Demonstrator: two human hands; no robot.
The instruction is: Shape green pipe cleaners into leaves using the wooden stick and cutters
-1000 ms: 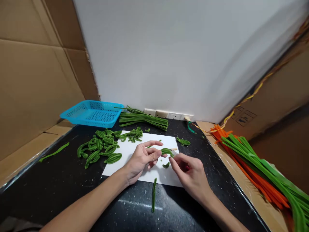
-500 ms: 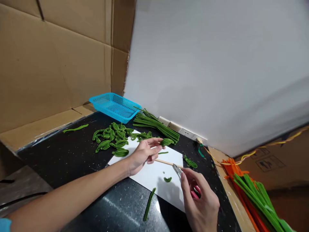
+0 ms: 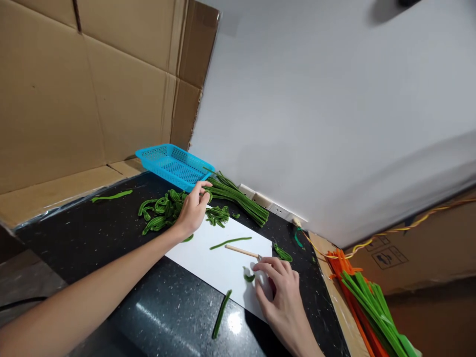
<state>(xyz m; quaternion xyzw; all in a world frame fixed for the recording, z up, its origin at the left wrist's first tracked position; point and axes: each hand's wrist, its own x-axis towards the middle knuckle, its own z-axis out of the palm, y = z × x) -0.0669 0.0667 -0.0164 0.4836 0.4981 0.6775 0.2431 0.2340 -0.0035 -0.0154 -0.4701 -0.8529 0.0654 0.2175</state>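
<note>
Over the far-left corner of the white sheet [image 3: 203,260], the left hand [image 3: 192,212] hangs by the heap of green chenille leaves [image 3: 158,223], the forearm stretched across the black tabletop [image 3: 156,297]. Its forefinger reaches forward and the thumb lies below it, a narrow gap between them, and there a small curled chenille piece [image 3: 209,197] is pinched, mostly hidden from where I stand. That piece sits just this side of the bundle of dark green chenille stems [image 3: 240,201], whose far end meets the blue perforated basket [image 3: 159,169].

The right hand [image 3: 281,290] is low over the near-right part of the sheet, fingers bent and spread from the thumb in a loose half-open curve. A dark reddish patch shows inside the palm, but I cannot tell whether the hand grips anything. Just off its fingertips lies a curved green scrap [image 3: 249,278], and past the forefinger a wooden stick [image 3: 241,251] lies on the paper, with a straight green stem [image 3: 230,242] beside it.

A short stem piece [image 3: 222,315] lies on the tabletop near the sheet's front edge. Beyond the right hand, one looped leaf [image 3: 283,253] rests near the sheet's right edge.
</note>
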